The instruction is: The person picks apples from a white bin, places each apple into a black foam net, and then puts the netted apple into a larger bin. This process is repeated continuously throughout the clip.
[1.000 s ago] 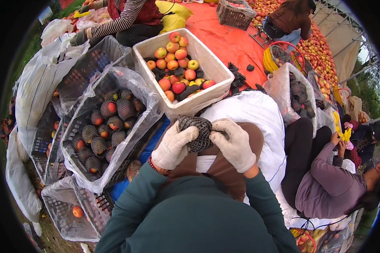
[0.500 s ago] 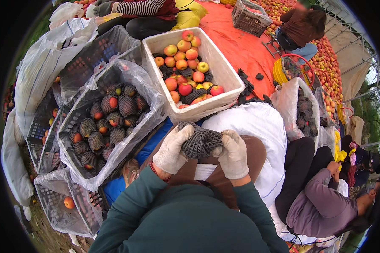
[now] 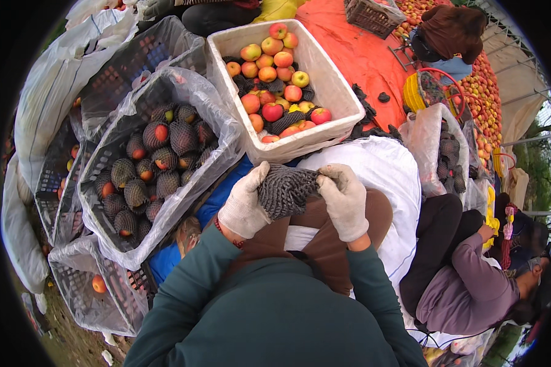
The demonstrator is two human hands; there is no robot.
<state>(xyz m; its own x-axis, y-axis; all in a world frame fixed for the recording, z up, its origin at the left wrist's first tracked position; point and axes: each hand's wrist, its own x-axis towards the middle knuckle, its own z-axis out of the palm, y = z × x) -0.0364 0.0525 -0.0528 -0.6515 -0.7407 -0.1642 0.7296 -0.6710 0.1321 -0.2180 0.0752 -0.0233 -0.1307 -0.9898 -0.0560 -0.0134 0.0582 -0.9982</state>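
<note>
Over my lap, my left hand (image 3: 246, 203) in a whitish work glove is wrapped around the left side of a dark foam net sleeve (image 3: 283, 192). The sleeve bulges roundly, and its mesh hides whatever is inside. My right hand (image 3: 345, 202), gloved alike, pinches the sleeve's gathered right end between thumb and fingers. Beyond my hands stands a white crate (image 3: 343, 124) of red-yellow apples (image 3: 272, 111), with loose dark net sleeves among them. To the left, a plastic-lined crate (image 3: 113, 248) holds several net-wrapped apples (image 3: 159, 160).
A smaller lined crate (image 3: 82, 309) with one bare apple (image 3: 99, 284) sits at lower left. White sacking (image 3: 379, 174) lies right of my knees. One person (image 3: 471, 284) sits at right; another (image 3: 450, 37) is near the apple heap (image 3: 483, 116). Orange sheeting (image 3: 330, 46) covers the ground ahead.
My right hand has turned and drawn out the sleeve's right end, which now tapers toward my fingers. My left hand keeps its hold. The whole view has shifted slightly.
</note>
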